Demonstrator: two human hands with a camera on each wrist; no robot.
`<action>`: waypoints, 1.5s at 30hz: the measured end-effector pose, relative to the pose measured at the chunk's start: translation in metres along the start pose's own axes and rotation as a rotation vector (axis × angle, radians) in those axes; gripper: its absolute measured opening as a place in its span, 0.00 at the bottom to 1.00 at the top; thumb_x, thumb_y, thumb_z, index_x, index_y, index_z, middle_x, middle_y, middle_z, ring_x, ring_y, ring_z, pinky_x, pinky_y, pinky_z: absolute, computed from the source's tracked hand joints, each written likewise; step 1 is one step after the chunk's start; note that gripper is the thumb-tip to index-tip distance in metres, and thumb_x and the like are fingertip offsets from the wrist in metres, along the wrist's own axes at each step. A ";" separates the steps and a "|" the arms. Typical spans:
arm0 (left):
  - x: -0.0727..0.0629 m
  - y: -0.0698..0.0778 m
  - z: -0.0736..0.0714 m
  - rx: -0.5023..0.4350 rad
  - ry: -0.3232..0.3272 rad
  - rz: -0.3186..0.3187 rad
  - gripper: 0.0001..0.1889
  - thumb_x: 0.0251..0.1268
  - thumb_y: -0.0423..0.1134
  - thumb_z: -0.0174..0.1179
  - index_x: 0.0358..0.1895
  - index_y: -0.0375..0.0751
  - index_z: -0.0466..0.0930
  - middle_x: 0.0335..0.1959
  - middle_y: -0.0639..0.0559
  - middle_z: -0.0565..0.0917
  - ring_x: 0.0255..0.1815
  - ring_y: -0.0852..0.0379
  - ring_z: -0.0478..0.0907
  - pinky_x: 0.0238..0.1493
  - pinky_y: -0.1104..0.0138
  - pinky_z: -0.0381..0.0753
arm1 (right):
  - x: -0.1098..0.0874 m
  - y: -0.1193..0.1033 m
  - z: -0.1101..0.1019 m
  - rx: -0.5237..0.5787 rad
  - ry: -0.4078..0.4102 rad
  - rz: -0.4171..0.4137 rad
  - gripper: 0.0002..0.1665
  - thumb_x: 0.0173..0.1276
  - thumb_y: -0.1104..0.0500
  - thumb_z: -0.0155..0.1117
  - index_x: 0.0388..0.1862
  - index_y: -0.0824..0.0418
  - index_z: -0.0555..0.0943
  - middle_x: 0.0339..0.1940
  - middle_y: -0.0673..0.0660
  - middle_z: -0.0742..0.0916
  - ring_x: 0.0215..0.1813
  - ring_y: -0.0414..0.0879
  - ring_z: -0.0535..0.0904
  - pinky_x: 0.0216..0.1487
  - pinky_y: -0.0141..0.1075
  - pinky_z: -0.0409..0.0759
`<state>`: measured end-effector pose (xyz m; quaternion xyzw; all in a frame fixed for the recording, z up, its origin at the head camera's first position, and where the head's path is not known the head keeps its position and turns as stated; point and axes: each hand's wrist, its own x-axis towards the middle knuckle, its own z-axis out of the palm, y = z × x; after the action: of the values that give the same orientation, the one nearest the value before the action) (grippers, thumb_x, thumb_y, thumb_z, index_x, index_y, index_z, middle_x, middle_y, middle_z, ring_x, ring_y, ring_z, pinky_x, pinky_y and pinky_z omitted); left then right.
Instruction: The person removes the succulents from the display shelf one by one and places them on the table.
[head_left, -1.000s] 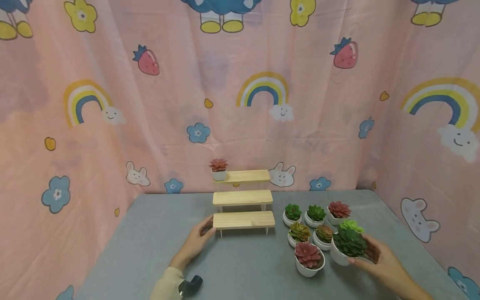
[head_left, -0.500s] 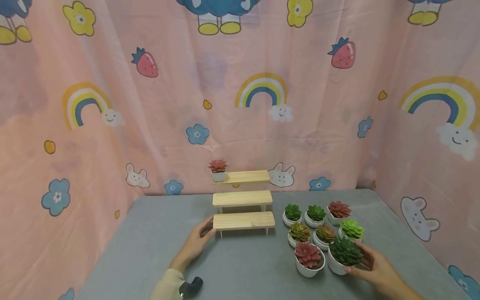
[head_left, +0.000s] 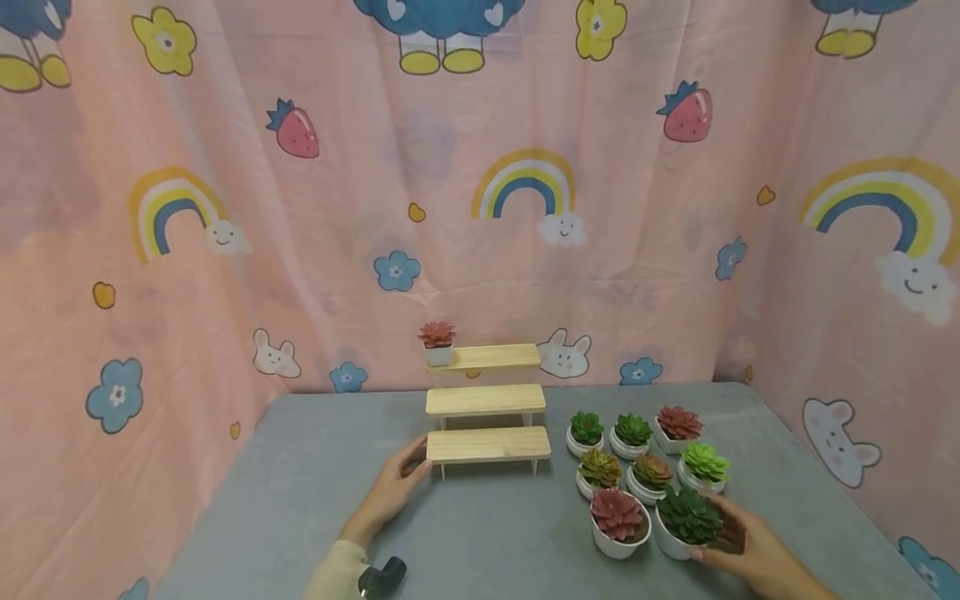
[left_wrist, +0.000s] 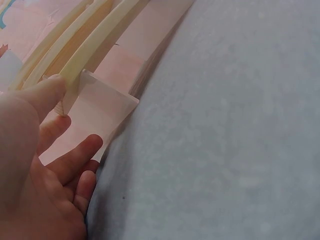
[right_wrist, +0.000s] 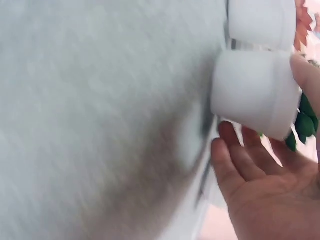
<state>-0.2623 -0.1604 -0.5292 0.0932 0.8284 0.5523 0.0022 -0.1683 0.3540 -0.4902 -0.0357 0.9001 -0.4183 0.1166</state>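
My left hand [head_left: 392, 483] pinches the left end of the lowest board of a three-step wooden display stand [head_left: 487, 446]; in the left wrist view the thumb [left_wrist: 50, 95] is over the board's edge, a fingertip just below it. At the right, my right hand [head_left: 750, 546] holds a dark green succulent [head_left: 688, 515] in a white pot [right_wrist: 252, 92]. Its thumb is at the pot's rim and the other fingers are around the side. Left of that pot stands a red succulent [head_left: 617, 515] in another white pot.
Behind these two are several smaller potted succulents, among them a bright green one [head_left: 705, 463] and a red one [head_left: 678, 423]. A pink succulent [head_left: 437, 335] sits on the top step's left end. A patterned pink curtain [head_left: 337, 250] hangs behind the grey table [head_left: 300, 467].
My right hand has brought the dark green succulent toward me and down, beside the front red one, uncovering the bright green one. My left hand stays at the stand.
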 end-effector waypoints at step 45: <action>-0.001 -0.002 -0.001 0.006 -0.004 0.011 0.31 0.75 0.49 0.58 0.76 0.43 0.66 0.68 0.39 0.78 0.71 0.41 0.72 0.68 0.44 0.70 | 0.108 -0.190 0.007 0.150 -0.054 -0.521 0.32 0.76 0.55 0.61 0.75 0.64 0.67 0.70 0.70 0.77 0.70 0.68 0.75 0.64 0.55 0.79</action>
<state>-0.2618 -0.1623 -0.5303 0.0986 0.8295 0.5497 0.0006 -0.2778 0.2082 -0.3696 -0.2686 0.8237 -0.4985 0.0315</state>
